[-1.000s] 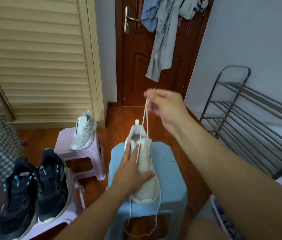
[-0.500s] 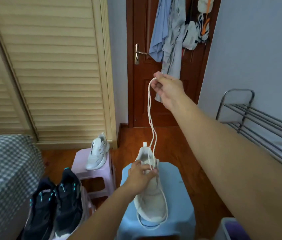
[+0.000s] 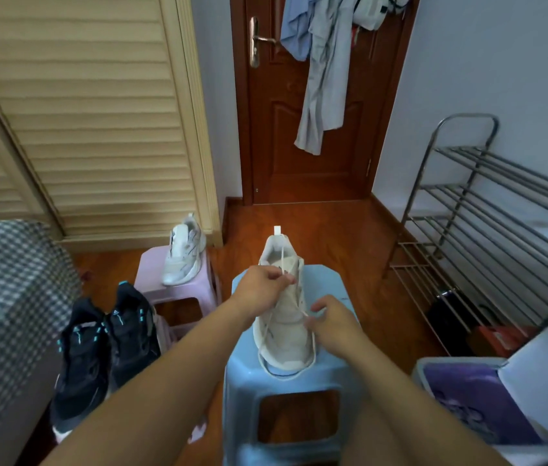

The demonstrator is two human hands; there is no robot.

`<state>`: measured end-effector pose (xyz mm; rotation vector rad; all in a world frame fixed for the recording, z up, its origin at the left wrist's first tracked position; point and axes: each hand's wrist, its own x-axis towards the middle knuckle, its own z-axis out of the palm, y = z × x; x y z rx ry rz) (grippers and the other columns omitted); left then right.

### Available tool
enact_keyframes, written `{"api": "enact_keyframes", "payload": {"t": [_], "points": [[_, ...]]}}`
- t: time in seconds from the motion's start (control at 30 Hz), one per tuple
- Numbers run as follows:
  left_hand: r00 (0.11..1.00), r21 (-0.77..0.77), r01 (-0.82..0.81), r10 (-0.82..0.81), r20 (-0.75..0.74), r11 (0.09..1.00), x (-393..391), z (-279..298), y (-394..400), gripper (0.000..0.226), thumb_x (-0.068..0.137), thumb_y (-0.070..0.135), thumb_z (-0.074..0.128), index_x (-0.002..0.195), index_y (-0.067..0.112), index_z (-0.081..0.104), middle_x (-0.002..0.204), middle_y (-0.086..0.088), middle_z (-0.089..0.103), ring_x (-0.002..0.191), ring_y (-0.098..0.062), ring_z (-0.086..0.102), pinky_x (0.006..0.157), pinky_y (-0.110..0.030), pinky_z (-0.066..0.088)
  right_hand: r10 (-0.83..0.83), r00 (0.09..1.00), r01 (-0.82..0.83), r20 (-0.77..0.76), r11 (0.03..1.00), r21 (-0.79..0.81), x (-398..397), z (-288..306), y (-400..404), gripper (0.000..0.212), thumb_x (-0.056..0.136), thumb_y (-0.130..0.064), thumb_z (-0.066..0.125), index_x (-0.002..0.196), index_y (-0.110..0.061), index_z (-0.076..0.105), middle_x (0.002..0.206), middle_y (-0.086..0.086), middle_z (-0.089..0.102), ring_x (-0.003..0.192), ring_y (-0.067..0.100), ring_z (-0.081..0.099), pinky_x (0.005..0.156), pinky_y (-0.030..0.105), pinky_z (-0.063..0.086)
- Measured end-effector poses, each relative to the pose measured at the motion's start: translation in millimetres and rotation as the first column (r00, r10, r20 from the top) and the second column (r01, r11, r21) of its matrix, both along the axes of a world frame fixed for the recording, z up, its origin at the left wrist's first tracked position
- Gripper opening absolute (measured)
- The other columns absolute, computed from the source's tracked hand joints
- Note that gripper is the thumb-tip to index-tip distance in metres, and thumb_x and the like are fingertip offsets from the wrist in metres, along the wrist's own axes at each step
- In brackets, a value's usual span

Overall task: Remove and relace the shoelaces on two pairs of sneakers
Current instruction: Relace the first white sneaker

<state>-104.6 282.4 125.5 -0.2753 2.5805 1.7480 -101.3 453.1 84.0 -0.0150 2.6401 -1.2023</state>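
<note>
At the near right edge a purple-lined grey plastic bin (image 3: 477, 401) with a raised white lid is seen. Directly ahead a light-blue plastic stool (image 3: 329, 375) carries a white lace-up sneaker (image 3: 286, 334), laid with its toe toward the viewer and its heel pointing to the door. A white shoelace (image 3: 301, 309) is threaded across the upper of this sneaker, and a slack loop of it is draped round the toe onto the stool seat. The right hand (image 3: 333, 322) is held at the right side of the sneaker, its grip closed on the lace, which is pinched between thumb and fingertips. The left hand (image 3: 264, 285) is placed over the tongue area, where another stretch of the same lace is pinched by curled fingers. To the near left a pair of black sneakers with teal accents (image 3: 104, 348) is set side by side beside a grey checked fabric surface (image 3: 6, 297). Further back on the left a second white sneaker (image 3: 183, 248) is stood on a pale-pink plastic stool (image 3: 151, 280). On the right a bare metal shoe rack (image 3: 487, 223) is placed against the wall. Farthest away, a brown wooden door (image 3: 279, 129) is hung with pale blue and grey garments (image 3: 323, 68), next to a beige louvred wardrobe door (image 3: 91, 105).
</note>
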Motion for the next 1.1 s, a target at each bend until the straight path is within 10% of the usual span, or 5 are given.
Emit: {"api": "enact_keyframes", "payload": {"t": [0.17, 0.4, 0.57, 0.87, 1.1], "points": [[0.997, -0.038, 0.077, -0.075, 0.03, 0.996, -1, 21, 0, 0.019, 0.095, 0.027, 0.071, 0.09, 0.012, 0.082, 0.075, -0.003, 0.07, 0.067, -0.011, 0.052, 0.055, -0.018, 0.041, 0.209, 0.977, -0.214, -0.048, 0.963, -0.167, -20, 26, -11, 0.012, 0.085, -0.021, 0.076, 0.096, -0.019, 0.071, 0.073, -0.004, 0.056, 0.067, 0.011, 0.053, 0.06, 0.023, 0.043], [0.999, -0.025, 0.027, -0.028, -0.046, 0.999, 19, -3, 0, 0.036, 0.093, 0.028, 0.073, 0.127, 0.019, 0.066, 0.118, -0.008, 0.062, 0.106, -0.024, 0.063, 0.097, -0.037, 0.054, 0.188, 0.977, -0.206, -0.102, 0.955, -0.215, -25, 11, -22, 0.034, 0.093, -0.03, 0.07, 0.068, -0.007, 0.065, 0.059, 0.003, 0.052, 0.055, 0.008, 0.046, 0.054, 0.026, 0.038], [0.973, -0.193, -0.155, 0.183, 0.138, 0.969, 71, -54, 16, 0.055, 0.089, 0.035, 0.072, 0.135, 0.019, 0.046, 0.13, -0.007, 0.045, 0.117, -0.026, 0.053, 0.104, -0.036, 0.044, 0.32, 0.93, -0.343, -0.18, 0.932, -0.117, -30, 16, -27, 0.042, 0.085, -0.026, 0.074, 0.057, -0.021, 0.043, 0.098, -0.002, 0.076, 0.084, 0.014, 0.069, 0.065, 0.033, 0.042], [0.994, -0.286, -0.1, 0.111, 0.023, 0.953, 81, -54, 14, 0.036, 0.085, 0.029, 0.068, 0.056, 0.021, 0.047, 0.067, 0.002, 0.049, 0.076, -0.024, 0.052, 0.069, -0.036, 0.04, 0.272, 0.956, -0.286, -0.111, 0.949, -0.133, -26, 15, -31, 0.031, 0.093, -0.024, 0.07, 0.078, 0.003, 0.068, 0.072, 0.004, 0.074, 0.054, -0.001, 0.058, 0.06, 0.02, 0.045], [0.975, -0.613, -0.047, -0.098, -0.2, 0.788, 96, -71, 8, 0.041, 0.087, 0.062, 0.057, 0.104, 0.025, 0.055, 0.107, 0.009, 0.051, 0.104, -0.016, 0.05, 0.086, -0.03, 0.043, 0.274, 0.962, -0.269, -0.006, 0.941, -0.207, -23, 27, -44, 0.022, 0.096, -0.008, 0.06, 0.075, -0.004, 0.067, 0.074, 0.013, 0.075, 0.052, 0.016, 0.062, 0.058, 0.03, 0.052]]}}
